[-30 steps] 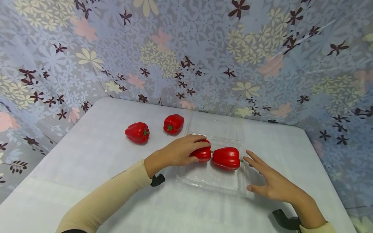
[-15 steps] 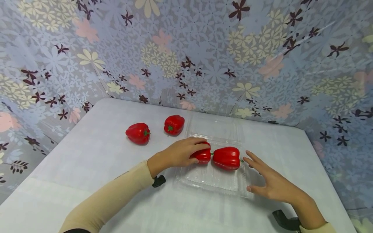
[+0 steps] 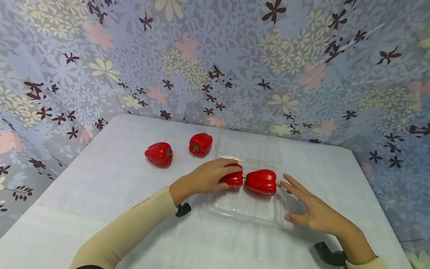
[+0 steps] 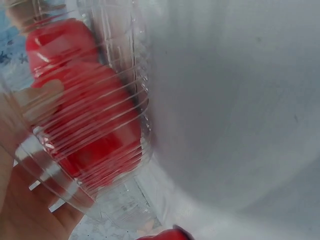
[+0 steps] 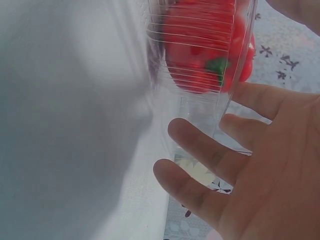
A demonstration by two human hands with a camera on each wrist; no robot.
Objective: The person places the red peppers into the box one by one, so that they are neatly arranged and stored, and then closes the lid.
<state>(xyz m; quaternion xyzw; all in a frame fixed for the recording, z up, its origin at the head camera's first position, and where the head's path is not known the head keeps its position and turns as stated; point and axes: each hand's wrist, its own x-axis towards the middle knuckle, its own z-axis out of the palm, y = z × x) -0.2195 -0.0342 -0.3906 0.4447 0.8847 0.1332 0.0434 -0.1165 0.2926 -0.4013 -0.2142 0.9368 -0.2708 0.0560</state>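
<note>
Left hand (image 3: 209,176) has its fingers curled round a red pepper (image 3: 234,181) near the clear tray (image 3: 231,214)'s left edge; right hand (image 3: 312,209) is empty, fingers spread by the right edge. Uneven release could roll it into the second pepper (image 3: 260,183), imo.

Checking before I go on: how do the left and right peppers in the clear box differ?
The left pepper is gripped by the left hand; the right pepper is ungripped. The left pepper is partly hidden, while the right pepper shows almost whole. Both are red.
</note>
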